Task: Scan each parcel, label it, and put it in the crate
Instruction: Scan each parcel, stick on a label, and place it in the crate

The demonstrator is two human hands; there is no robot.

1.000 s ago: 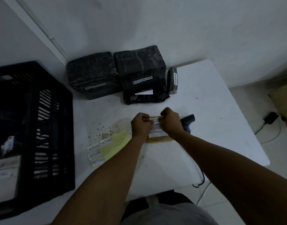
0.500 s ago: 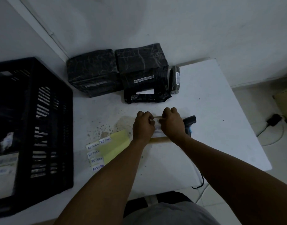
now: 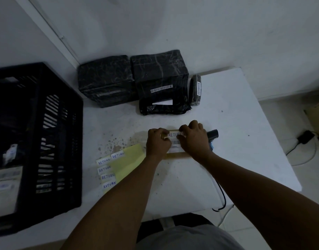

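Both hands are down on the small brown parcel (image 3: 176, 154) at the centre of the frame, and between them sits the white RETURN label (image 3: 175, 134), its long axis running left to right across the parcel's far edge. The left hand (image 3: 157, 143) has its fingers (image 3: 164, 134) curled in tight, pinching the label's left end. The right hand (image 3: 194, 139) comes in from the other side, fingers (image 3: 184, 129) bent over the label's right end and pressing on it; whether they pinch it or just pin it flat, I cannot tell. Just below the label, a barcode sticker (image 3: 175, 143) shows in the gap between the two hands.

Beside the right hand, on its right, a black handheld scanner (image 3: 213, 134) lies on the white worktop (image 3: 245, 123), its cable (image 3: 221, 193) trailing toward the lower edge. Left of the parcel, a yellow backing sheet (image 3: 130, 159) carries five more RETURN labels (image 3: 108, 170) along its left edge. Further up, at upper centre, two big black-wrapped parcels (image 3: 133, 80) stand side by side, with a slim black-wrapped parcel (image 3: 195, 90) just right of them. At far left stands the black slatted crate (image 3: 61, 134), with pale parcels dimly visible inside.
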